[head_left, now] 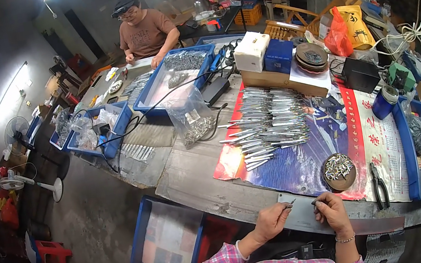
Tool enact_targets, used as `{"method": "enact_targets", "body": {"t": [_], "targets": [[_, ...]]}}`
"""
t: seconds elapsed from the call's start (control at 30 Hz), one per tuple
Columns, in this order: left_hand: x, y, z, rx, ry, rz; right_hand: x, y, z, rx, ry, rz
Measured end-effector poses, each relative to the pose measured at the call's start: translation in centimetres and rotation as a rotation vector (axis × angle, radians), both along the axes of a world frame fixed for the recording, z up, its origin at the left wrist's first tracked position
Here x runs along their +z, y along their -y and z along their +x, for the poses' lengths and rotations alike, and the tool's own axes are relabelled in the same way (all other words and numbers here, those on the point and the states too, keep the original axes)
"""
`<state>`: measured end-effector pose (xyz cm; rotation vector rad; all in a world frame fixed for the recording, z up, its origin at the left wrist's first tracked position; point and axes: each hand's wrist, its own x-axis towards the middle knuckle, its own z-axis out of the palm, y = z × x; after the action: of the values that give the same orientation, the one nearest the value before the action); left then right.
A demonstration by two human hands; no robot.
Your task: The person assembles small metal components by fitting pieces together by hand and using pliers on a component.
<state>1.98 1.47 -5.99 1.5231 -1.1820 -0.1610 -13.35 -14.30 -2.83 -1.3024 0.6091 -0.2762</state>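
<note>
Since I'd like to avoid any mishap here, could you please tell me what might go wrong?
The part pinched in the left hand is tiny and close to the near edge of the table, so it could drop and be lost. The bowl of metal pieces stands just beyond the right hand; a knock might spill it. The rods are heaped loosely, so some may roll if bumped.

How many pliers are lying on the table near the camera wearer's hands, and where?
1: the black-handled pliers lie right of the right hand, left of the blue tray. Others may be hidden.
</note>
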Motion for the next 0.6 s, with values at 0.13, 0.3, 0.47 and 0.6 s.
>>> {"method": "enact_targets", "body": {"t": [0.13, 0.3, 0.47, 0.6], "targets": [[-0.05, 0.01, -0.02, 0.001, 0.002, -0.001, -0.03, -0.05, 0.02, 0.0, 0.002, 0.002], [-0.37, 0.09, 0.0, 0.009, 0.011, 0.0, -0.07, 0.06, 0.02, 0.005, -0.012, -0.006], [-0.02, 0.09, 0.03, 0.016, 0.032, -0.006, 0.02, 0.02, 0.05, 0.009, -0.005, 0.001], [-0.18, 0.14, 0.01, 0.021, 0.035, -0.028, 0.06, 0.01, 0.06, 0.046, -0.019, -0.025]]}}
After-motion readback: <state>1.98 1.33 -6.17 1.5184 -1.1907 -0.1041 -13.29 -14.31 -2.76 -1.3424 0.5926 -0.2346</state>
